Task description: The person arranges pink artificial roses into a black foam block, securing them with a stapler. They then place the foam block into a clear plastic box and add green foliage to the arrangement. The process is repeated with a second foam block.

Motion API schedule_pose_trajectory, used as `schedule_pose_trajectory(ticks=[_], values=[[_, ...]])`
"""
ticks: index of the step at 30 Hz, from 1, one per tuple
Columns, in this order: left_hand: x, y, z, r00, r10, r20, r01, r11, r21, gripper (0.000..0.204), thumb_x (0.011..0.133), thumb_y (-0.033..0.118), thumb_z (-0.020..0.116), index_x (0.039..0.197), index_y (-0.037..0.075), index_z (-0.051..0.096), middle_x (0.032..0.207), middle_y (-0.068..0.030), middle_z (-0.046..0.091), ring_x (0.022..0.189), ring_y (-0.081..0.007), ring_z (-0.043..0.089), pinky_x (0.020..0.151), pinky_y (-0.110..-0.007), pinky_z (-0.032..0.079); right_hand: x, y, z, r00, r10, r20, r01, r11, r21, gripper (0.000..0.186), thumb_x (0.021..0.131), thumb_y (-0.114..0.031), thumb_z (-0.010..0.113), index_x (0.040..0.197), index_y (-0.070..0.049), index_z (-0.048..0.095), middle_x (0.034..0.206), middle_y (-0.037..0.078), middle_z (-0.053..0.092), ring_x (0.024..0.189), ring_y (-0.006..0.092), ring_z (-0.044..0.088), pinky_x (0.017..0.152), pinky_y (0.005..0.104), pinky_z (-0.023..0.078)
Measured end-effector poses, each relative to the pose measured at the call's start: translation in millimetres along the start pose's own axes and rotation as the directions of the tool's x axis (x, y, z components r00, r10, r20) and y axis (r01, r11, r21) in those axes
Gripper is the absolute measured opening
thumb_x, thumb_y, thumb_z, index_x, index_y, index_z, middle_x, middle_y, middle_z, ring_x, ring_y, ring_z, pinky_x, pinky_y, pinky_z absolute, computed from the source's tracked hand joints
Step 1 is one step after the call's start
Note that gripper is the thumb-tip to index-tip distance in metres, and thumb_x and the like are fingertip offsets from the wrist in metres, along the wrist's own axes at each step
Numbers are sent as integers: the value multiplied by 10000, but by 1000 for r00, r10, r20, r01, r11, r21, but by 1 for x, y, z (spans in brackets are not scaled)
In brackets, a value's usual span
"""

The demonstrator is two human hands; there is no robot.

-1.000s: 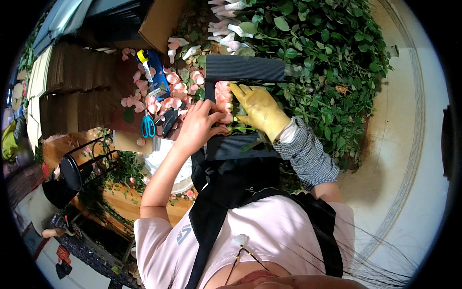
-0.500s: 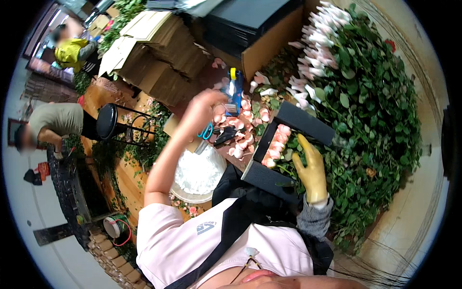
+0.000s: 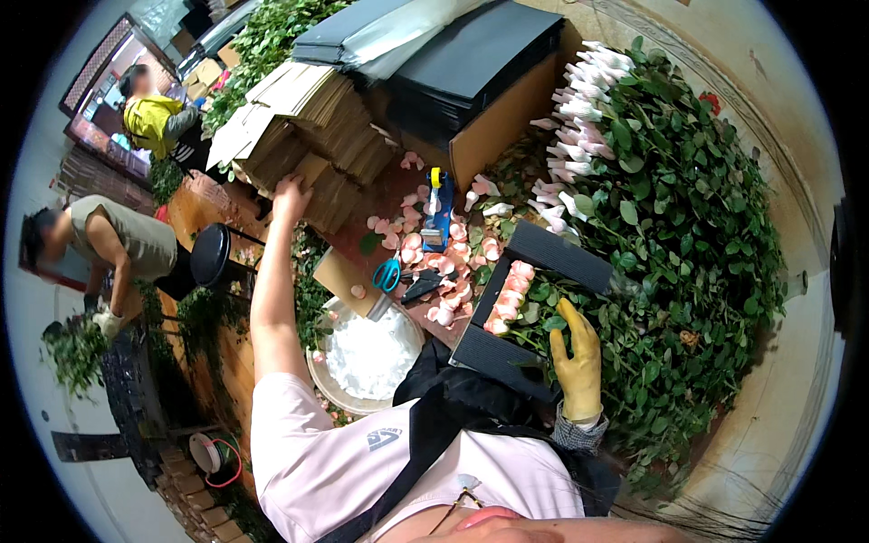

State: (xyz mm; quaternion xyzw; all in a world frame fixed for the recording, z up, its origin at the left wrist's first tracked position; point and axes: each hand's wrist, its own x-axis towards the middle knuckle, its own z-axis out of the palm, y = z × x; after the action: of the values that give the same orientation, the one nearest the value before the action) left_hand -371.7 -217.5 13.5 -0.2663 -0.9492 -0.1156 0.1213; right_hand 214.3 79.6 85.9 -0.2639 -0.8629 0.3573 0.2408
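Stretching to the far left, a person's bare left hand (image 3: pixel 291 195) is touching a stack of brown cardboard (image 3: pixel 339 136); whether it is gripping a sheet cannot be told. At near right, the yellow-gloved right hand (image 3: pixel 577 362) is hanging released, fingers parted, beside pink roses (image 3: pixel 510 297) lying in a row between the raised ends of a black card (image 3: pixel 554 257). Blue scissors (image 3: pixel 386 275) are lying left of the roses among loose petals (image 3: pixel 441 313).
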Motion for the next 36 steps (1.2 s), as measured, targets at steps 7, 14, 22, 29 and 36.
schedule_pose_trajectory(ticks=[7, 14, 22, 29, 36], values=[[12, -35, -27, 975, -67, 210, 84, 994, -73, 622, 724, 346, 880, 1239, 53, 689, 1222, -265, 627, 1119, -422, 613, 994, -457, 512, -8, 3, 7, 999, 19, -30, -18, 1000, 24, 438, 916, -83, 635, 1346, -9, 589, 1216, 217, 658, 1115, 402, 604, 996, 474, 463], [3, 17, -56, 988, -145, 52, 145, 989, 3, 861, 676, 345, 873, 1337, -10, 449, 1216, -348, 517, 1088, -498, 605, 946, -503, 528, -11, 6, 9, 999, 6, -32, -9, 996, -90, 448, 938, -36, 601, 1385, -22, 568, 1269, 208, 649, 1163, 346, 628, 980, 415, 500], [-83, 91, -84, 977, 97, 188, 125, 452, -883, 756, 905, 169, 751, 1512, -9, 337, 1332, -170, 589, 1105, -226, 613, 952, -351, 510, -7, -50, 6, 995, 90, -31, -89, 995, 52, 409, 954, -147, 665, 1350, -59, 611, 1234, 175, 683, 1150, 324, 635, 1018, 396, 480], [-229, 247, -50, 835, 377, 401, 322, 257, -911, 274, 949, 88, 705, 1200, 18, 621, 973, -9, 702, 860, -71, 634, 765, -233, 510, -23, -90, 75, 859, 338, 384, -510, 511, 692, 651, 956, -297, 725, 1480, -26, 449, 1400, 142, 562, 1227, 197, 544, 1062, 339, 439], [-225, 278, -38, 881, 380, 281, 208, 221, -953, 216, 1006, 79, 613, 1200, -17, 598, 899, -75, 683, 815, -112, 646, 721, -266, 516, 7, -19, 28, 806, 581, 112, -555, 676, 485, 272, 984, -176, 657, 1138, 48, 647, 966, 59, 694, 843, 128, 629, 777, 267, 525]])
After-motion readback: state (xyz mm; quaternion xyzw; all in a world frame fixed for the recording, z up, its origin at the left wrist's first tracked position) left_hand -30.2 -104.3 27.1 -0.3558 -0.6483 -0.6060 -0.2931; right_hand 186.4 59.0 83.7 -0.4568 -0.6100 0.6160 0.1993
